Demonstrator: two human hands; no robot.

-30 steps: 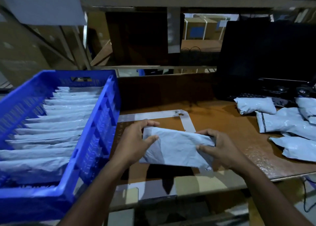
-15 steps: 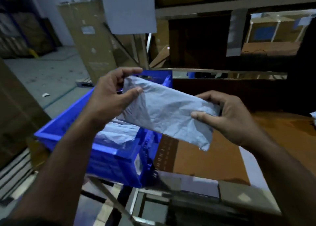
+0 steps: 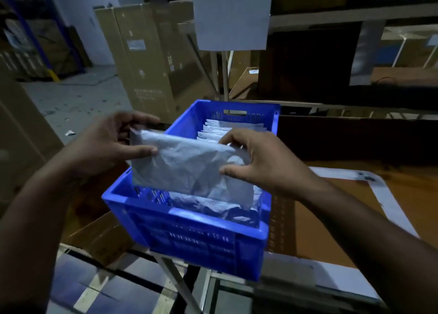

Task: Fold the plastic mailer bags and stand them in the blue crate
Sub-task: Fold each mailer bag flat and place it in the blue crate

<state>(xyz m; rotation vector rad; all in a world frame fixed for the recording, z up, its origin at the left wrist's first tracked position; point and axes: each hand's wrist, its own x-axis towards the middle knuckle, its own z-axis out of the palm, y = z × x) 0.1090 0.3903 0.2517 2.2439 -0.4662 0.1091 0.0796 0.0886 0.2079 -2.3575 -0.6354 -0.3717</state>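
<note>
A folded grey mailer bag (image 3: 187, 166) hangs upright over the near end of the blue crate (image 3: 189, 237), its lower edge dipping inside. My left hand (image 3: 111, 145) pinches its left end, thumb in front and fingers behind. My right hand (image 3: 258, 161) pinches its right end the same way. Behind it, several folded mailer bags (image 3: 222, 129) stand in a row toward the crate's far wall. More crumpled grey plastic (image 3: 213, 207) lies low in the near end of the crate.
The crate sits at the left edge of a brown table (image 3: 331, 218) with white tape strips. Tall cardboard boxes (image 3: 147, 59) stand behind it on the floor. A white sheet (image 3: 232, 14) hangs from the shelf frame above. Dark shelving fills the right.
Both hands carried the folded bag left from above the table to over the crate and lowered it into the near end. The view turned left toward the crate.
</note>
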